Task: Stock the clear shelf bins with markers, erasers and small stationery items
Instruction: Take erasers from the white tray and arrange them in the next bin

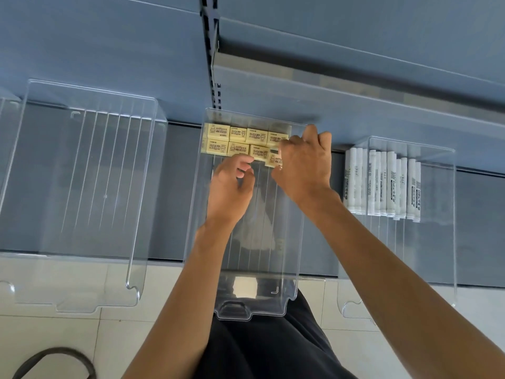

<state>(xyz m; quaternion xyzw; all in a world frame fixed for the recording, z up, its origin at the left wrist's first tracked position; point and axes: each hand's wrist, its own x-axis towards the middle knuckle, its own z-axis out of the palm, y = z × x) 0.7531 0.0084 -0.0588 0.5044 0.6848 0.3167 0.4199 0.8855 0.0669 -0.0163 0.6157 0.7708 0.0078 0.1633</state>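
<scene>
right hand [303, 165]: pinches pale-yellow rectangular eraser [274, 159] | left hand [232, 187]: fingers loosely curled, tips beside eraser rows [240, 140] | location: middle clear plastic bin [273, 255]

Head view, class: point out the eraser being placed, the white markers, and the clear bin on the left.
eraser being placed [274, 160], head view, its printed top face.
white markers [382, 181], head view, middle of the row.
left clear bin [103, 170], head view, its bare ribbed floor.
</scene>
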